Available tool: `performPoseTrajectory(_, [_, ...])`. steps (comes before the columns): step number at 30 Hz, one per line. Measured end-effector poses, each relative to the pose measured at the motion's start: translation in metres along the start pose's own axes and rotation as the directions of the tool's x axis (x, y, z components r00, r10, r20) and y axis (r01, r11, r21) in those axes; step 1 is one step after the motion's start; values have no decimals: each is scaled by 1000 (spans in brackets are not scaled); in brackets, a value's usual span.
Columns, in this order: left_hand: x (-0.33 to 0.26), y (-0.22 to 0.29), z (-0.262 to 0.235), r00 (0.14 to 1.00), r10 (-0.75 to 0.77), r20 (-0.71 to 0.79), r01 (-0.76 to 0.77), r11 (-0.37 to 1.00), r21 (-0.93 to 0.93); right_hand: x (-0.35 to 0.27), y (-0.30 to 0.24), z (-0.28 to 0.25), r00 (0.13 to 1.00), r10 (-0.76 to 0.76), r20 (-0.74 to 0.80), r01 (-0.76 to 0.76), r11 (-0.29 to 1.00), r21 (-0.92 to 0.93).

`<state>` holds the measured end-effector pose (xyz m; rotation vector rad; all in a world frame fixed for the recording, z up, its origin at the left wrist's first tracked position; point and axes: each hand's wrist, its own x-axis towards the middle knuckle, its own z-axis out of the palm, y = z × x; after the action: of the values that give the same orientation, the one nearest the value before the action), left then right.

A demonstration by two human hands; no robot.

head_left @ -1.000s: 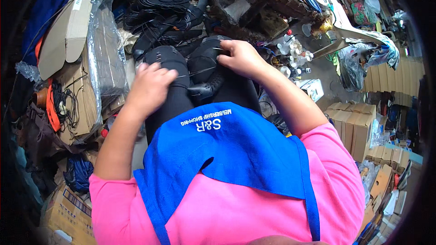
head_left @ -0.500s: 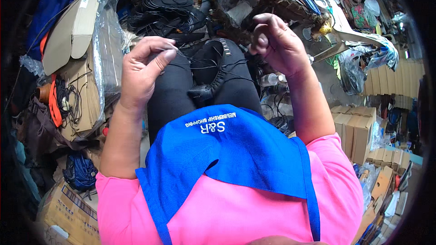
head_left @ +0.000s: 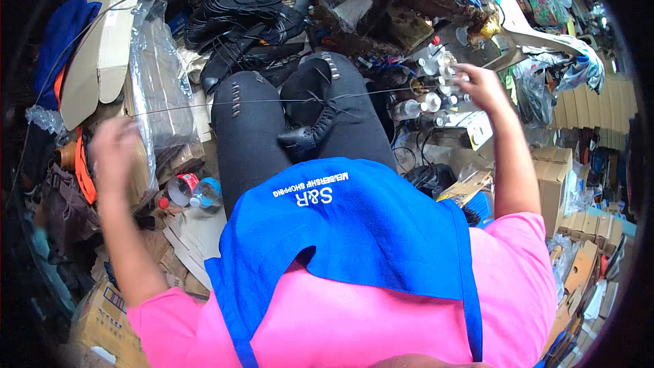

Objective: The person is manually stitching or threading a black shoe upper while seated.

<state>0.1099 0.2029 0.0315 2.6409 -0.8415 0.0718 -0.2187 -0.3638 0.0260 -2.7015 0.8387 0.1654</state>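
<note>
Across the lap, in the head view: thin dark thread [head_left: 262,101], drawn nearly straight from one side to the other. Passes over black trousers with slashed knees [head_left: 253,133] and meets a black, shoe-like item with a gathered edge [head_left: 319,126], resting between the thighs. Cannot tell whether one strand or two.

Out to the left: bare left hand [head_left: 114,150], raised clear of the lap, near a flat stack under clear plastic wrap [head_left: 161,82]. Badly blurred, with thread leading toward the fingers; cannot tell how wide or narrow the grip.

Out to the right: bare right hand [head_left: 482,88], raised beside a cluster of clear plastic bottles [head_left: 412,108]. Grip narrow, fingers bent, holding the thread at the fingertips.

Worn on the body: blue cloth apron with white lettering [head_left: 306,225], over a pink short-sleeved shirt [head_left: 354,320].

Left of the lap: clear bottle with a red label [head_left: 182,189], just beside a clear bottle with blue colouring [head_left: 208,193]. Beyond the knees: rounded bundle of black strands [head_left: 238,13]. Upper left: bent tan cardboard sheet [head_left: 112,48], beside deep blue cloth [head_left: 65,48]. Far right: brown cardboard box [head_left: 548,177].
</note>
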Motion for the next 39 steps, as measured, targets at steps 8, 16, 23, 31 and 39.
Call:
performPoseTrajectory(8, [-9,-109,-109,859,-365,-359,501,743,443,-40,157,-56,879,161,-449,-388,788,-478])
performPoseTrajectory(16, [28,189,68,892,453,17,-389,785,-481,-3,-76,40,960,-278,37,271,952,141])
performPoseTrajectory(23, [51,222,110,811,465,355,-233,814,-532,5,-163,51,852,-523,-21,455,720,524])
performPoseTrajectory(31, [64,211,136,730,561,389,-52,614,-788,18,-164,56,787,-617,-7,542,686,486])
performPoseTrajectory(39, [67,218,119,633,477,610,128,713,-690,20,-159,52,788,-615,20,525,689,500])
